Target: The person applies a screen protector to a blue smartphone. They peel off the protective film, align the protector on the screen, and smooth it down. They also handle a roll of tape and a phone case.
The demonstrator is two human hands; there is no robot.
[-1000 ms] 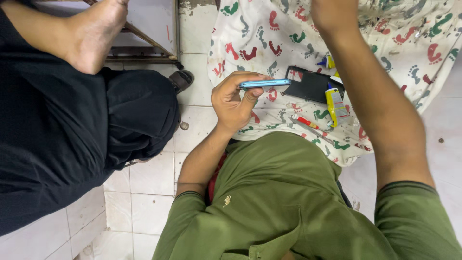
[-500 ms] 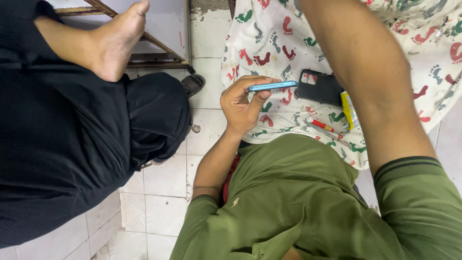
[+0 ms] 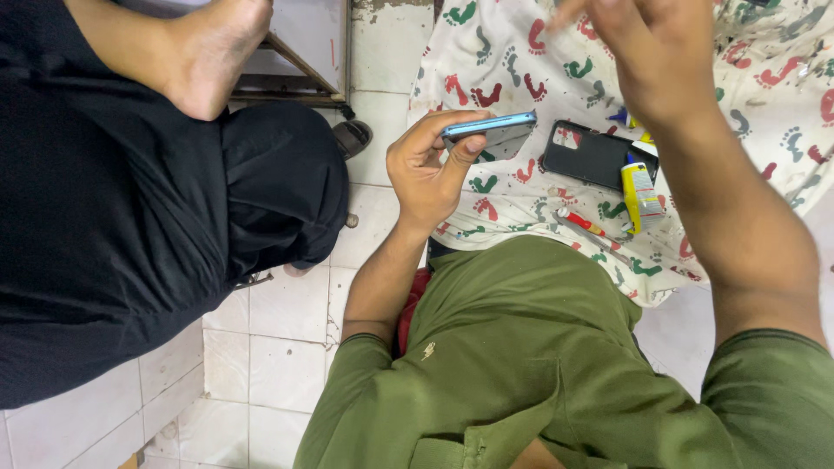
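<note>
Head view: a person in black point(image 3: 130, 217) sits at left; a footprint-patterned cloth point(image 3: 521, 61) covers the far floor. The right hand point(image 3: 660, 52), raised over it, has loosely spread fingers holding nothing. The left hand point(image 3: 430, 165) grips a blue phone point(image 3: 491, 130) edge-on, just left of a black phone case point(image 3: 595, 156) and yellow tube point(image 3: 641, 195).

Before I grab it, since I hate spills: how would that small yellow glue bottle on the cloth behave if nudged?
The yellow glue bottle lies on its side, partly across the black phone case, so it would probably roll or slide off. It looks small, likely light. The footprint cloth beneath is soft and may bunch when pushed.
</note>
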